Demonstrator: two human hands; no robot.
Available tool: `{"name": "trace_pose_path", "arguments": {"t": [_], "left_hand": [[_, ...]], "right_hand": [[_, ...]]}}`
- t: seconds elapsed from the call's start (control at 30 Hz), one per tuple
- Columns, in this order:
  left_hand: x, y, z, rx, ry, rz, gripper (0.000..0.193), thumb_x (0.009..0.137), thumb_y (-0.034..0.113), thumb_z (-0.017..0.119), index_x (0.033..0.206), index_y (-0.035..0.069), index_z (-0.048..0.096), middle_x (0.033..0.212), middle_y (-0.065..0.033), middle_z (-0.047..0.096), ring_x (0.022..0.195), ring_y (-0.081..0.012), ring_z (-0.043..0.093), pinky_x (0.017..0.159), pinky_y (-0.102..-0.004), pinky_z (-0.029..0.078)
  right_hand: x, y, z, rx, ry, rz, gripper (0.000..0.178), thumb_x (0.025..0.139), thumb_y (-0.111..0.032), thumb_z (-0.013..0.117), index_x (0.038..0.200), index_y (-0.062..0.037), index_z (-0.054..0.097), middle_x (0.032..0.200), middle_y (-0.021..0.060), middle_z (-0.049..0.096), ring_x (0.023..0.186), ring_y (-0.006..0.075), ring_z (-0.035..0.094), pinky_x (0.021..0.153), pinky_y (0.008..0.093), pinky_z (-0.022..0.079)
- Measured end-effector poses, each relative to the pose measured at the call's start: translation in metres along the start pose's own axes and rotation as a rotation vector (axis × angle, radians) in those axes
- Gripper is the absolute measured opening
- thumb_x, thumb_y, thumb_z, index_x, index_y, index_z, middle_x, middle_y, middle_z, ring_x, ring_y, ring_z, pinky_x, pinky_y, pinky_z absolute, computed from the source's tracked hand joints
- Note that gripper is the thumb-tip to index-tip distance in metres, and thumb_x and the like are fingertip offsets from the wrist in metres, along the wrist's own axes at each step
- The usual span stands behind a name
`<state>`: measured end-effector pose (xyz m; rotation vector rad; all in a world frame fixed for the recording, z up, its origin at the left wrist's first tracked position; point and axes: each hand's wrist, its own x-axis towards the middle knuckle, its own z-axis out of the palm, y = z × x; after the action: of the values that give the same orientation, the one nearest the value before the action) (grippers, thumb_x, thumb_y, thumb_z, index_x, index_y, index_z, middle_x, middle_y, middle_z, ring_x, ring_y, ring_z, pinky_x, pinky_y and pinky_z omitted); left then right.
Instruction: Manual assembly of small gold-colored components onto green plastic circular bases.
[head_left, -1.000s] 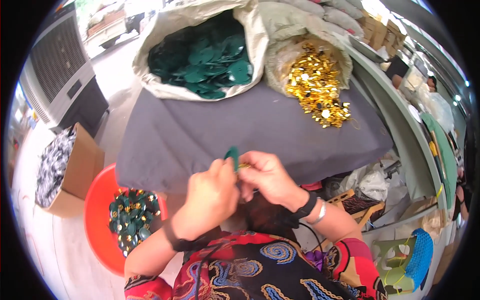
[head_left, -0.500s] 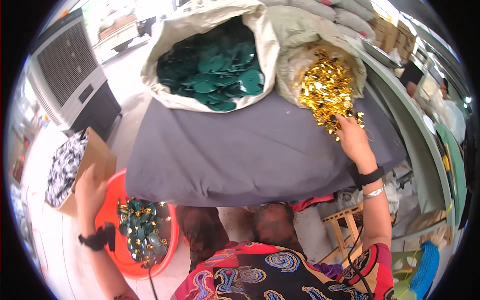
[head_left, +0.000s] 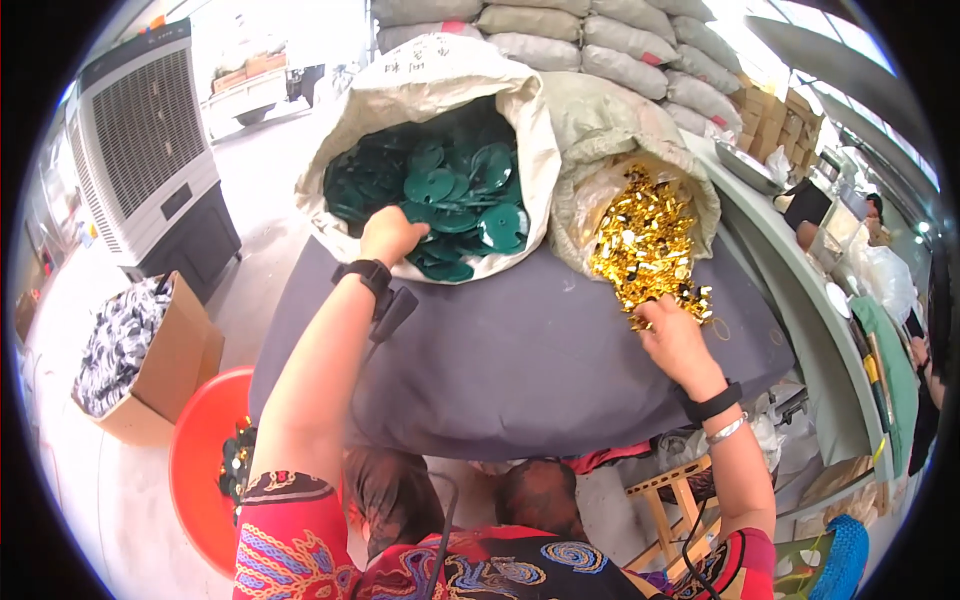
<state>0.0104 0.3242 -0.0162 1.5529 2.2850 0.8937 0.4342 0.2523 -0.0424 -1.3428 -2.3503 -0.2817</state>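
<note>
My left hand (head_left: 391, 238) is at the near rim of a white woven sack (head_left: 325, 105) heaped with round green plastic discs (head_left: 455, 187). Its fingers are bent together against the discs, and what they grip, if anything, is hidden. On the right, my right hand (head_left: 675, 342) reaches the near end of a spill of small shiny gold pieces (head_left: 648, 238). Thumb and fingers are pinched there among the pieces; I cannot make out what is between them. The gold pieces pour from a second, paler green sack (head_left: 585, 120) onto the grey cloth-covered table (head_left: 500, 360).
A red basin (head_left: 195, 480) holding green and gold parts stands at lower left, partly behind my left arm. Beyond it are a cardboard box (head_left: 165, 375) of grey-white pieces and an air cooler (head_left: 150, 130). Stacked sacks (head_left: 620, 40) rise behind; a wooden stool (head_left: 672, 490) is lower right.
My left hand has moved from above the red basin up and right to the sack of green discs. My right hand has shifted slightly left along the gold pieces. The view has tilted upward.
</note>
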Motion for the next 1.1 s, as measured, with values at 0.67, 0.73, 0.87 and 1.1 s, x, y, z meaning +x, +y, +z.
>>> {"name": "trace_pose_path", "arguments": {"t": [0.67, 0.73, 0.87, 1.1], "left_hand": [[-0.249, 0.014, -0.013, -0.869, -0.553, 0.181, 0.02, 0.082, 0.002, 0.055, 0.102, 0.0, 0.06, 0.068, 0.0005, 0.058, 0.048, -0.0045, 0.049, 0.042, -0.022, 0.04], [-0.261, 0.017, -0.015, -0.876, -0.584, 0.175, 0.021, 0.083, 0.001, 0.054, 0.103, -0.001, 0.06, 0.072, 0.001, 0.06, 0.053, -0.0054, 0.052, 0.047, -0.0228, 0.043], [-0.273, 0.015, -0.012, -0.824, -0.456, 0.23, 0.021, 0.083, 0.001, 0.053, 0.103, -0.001, 0.06, 0.074, -0.0007, 0.063, 0.066, -0.0059, 0.055, 0.059, -0.0248, 0.046], [-0.283, 0.013, -0.013, -0.87, -0.432, 0.189, 0.021, 0.082, 0.0, 0.052, 0.102, -0.001, 0.059, 0.072, -0.0028, 0.062, 0.065, -0.0053, 0.053, 0.058, -0.026, 0.045]], "right_hand": [[-0.023, -0.148, 0.004, 1.467, -0.198, -0.1, 0.026, 0.089, 0.004, 0.055, 0.115, 0.0007, 0.054, 0.1, 0.006, 0.058, 0.084, 0.011, 0.062, 0.073, 0.0251, 0.054], [-0.031, -0.157, 0.007, 1.344, -0.099, -0.164, 0.025, 0.09, 0.004, 0.054, 0.115, 0.0014, 0.051, 0.1, 0.0078, 0.058, 0.083, 0.0127, 0.064, 0.073, 0.0263, 0.054], [-0.043, -0.167, 0.009, 1.393, -0.112, -0.095, 0.026, 0.09, 0.005, 0.054, 0.115, 0.0013, 0.049, 0.1, 0.0101, 0.056, 0.079, 0.0153, 0.065, 0.072, 0.0272, 0.054], [-0.049, -0.171, 0.008, 1.1, 0.064, -0.264, 0.032, 0.086, 0.005, 0.055, 0.117, 0.0004, 0.048, 0.094, 0.0127, 0.055, 0.073, 0.0223, 0.065, 0.066, 0.0298, 0.053]]}}
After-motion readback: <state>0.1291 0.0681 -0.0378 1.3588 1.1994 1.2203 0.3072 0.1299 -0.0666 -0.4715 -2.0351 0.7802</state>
